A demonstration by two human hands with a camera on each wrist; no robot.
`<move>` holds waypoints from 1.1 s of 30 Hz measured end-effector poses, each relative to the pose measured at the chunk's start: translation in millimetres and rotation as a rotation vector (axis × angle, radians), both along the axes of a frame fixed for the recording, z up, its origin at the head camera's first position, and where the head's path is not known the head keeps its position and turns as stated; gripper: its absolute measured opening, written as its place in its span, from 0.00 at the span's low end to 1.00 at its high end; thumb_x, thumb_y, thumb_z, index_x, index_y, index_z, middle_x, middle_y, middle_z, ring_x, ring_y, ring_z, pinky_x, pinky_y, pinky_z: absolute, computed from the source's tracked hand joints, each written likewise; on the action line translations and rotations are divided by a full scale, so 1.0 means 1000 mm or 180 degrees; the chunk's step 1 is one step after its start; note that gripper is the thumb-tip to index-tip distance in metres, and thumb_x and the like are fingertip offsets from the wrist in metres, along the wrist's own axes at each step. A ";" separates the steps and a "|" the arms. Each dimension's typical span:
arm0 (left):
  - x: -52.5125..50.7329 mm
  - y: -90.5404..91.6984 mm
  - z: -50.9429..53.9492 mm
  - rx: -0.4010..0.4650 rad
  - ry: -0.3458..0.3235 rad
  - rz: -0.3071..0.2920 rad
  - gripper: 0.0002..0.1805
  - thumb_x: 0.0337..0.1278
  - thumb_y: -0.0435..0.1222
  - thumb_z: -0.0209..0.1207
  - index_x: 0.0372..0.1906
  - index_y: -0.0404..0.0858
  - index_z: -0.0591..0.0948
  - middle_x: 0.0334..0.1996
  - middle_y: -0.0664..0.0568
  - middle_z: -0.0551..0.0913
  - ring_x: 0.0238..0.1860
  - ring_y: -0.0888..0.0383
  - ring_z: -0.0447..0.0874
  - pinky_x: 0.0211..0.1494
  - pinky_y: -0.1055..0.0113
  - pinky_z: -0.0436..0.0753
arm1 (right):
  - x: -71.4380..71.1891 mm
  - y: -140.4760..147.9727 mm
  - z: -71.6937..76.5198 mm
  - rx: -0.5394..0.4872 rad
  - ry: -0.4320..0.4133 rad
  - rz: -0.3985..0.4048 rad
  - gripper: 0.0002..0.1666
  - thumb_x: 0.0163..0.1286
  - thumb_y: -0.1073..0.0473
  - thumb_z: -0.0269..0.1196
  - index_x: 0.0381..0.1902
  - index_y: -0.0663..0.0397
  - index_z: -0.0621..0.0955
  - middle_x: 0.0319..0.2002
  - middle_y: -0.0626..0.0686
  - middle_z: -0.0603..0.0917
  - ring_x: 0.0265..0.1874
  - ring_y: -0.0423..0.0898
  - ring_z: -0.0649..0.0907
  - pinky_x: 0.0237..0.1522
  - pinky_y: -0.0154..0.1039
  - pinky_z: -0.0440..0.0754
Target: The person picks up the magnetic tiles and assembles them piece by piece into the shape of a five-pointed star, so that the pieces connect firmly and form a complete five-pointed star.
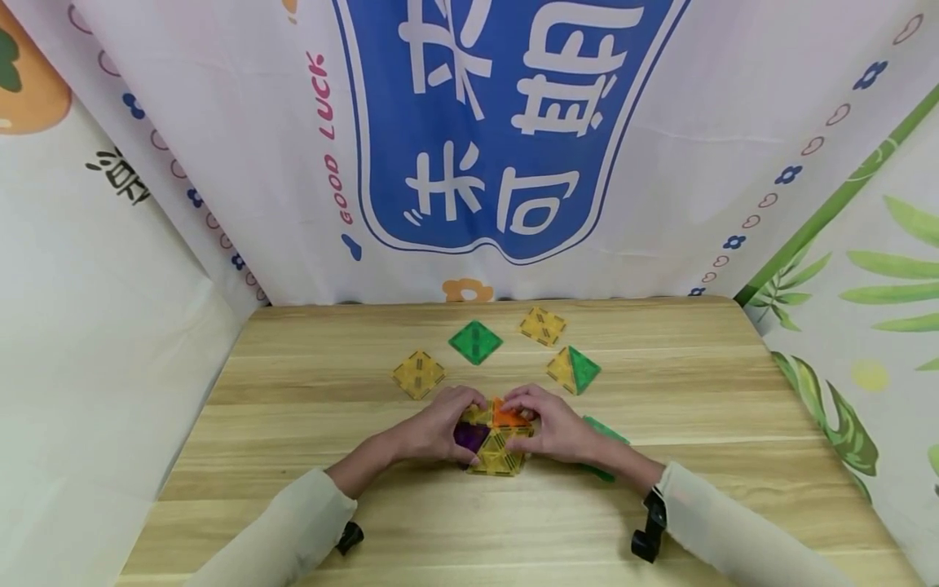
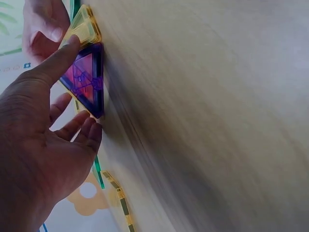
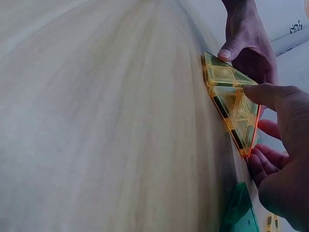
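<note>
A raised cluster of translucent triangular tiles stands on the wooden table between both hands: yellow tiles (image 1: 497,458), a purple one (image 1: 470,438) at left and an orange one (image 1: 509,414) at the back. My left hand (image 1: 443,424) curves round the left side; in the left wrist view its thumb touches the cluster near the purple tile (image 2: 86,79). From the right, my right hand (image 1: 555,425) grips the cluster, its thumb on a yellow tile (image 3: 239,108) in the right wrist view and its fingers at the far side. The inside of the cluster is mostly hidden.
Behind the hands lie a yellow diamond (image 1: 419,375), a green diamond (image 1: 476,342), another yellow one (image 1: 543,326) and a yellow-green pair (image 1: 574,370). Green tiles (image 1: 606,430) sit partly under the right forearm. A printed cloth (image 1: 660,204) hangs behind the table (image 1: 293,350).
</note>
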State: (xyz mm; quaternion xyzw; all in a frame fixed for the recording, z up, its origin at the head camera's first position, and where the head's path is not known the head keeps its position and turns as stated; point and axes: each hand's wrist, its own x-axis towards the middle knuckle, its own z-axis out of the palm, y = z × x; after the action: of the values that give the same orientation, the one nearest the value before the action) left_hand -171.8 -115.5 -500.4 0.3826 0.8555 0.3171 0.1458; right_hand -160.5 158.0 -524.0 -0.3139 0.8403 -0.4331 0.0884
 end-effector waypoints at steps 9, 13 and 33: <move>0.005 -0.003 -0.001 -0.0028 0.0081 0.0073 0.41 0.50 0.44 0.82 0.66 0.36 0.75 0.66 0.44 0.77 0.66 0.46 0.74 0.67 0.49 0.78 | 0.006 -0.002 0.000 0.0080 0.0196 -0.0043 0.34 0.62 0.49 0.81 0.61 0.57 0.84 0.61 0.53 0.82 0.55 0.49 0.83 0.56 0.44 0.85; 0.004 -0.006 0.000 0.0022 0.0030 0.0054 0.42 0.50 0.43 0.82 0.68 0.35 0.75 0.66 0.44 0.77 0.66 0.47 0.75 0.67 0.49 0.78 | 0.002 -0.005 0.005 0.0120 0.0208 -0.0028 0.33 0.64 0.49 0.79 0.61 0.59 0.83 0.59 0.55 0.83 0.55 0.51 0.83 0.56 0.46 0.85; -0.023 -0.086 0.001 0.0601 -0.0007 0.1721 0.33 0.67 0.34 0.70 0.72 0.28 0.73 0.70 0.31 0.73 0.68 0.32 0.74 0.70 0.38 0.77 | -0.063 -0.082 0.021 -0.0200 -0.0680 -0.0395 0.31 0.71 0.59 0.74 0.66 0.69 0.80 0.57 0.62 0.87 0.52 0.52 0.88 0.53 0.40 0.88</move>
State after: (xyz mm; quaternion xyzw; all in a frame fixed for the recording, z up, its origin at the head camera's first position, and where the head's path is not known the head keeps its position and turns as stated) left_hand -194.8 -201.9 -499.5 0.1521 0.8929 0.4232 0.0206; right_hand -223.5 75.8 -502.9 -0.2161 0.8299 -0.4948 0.1406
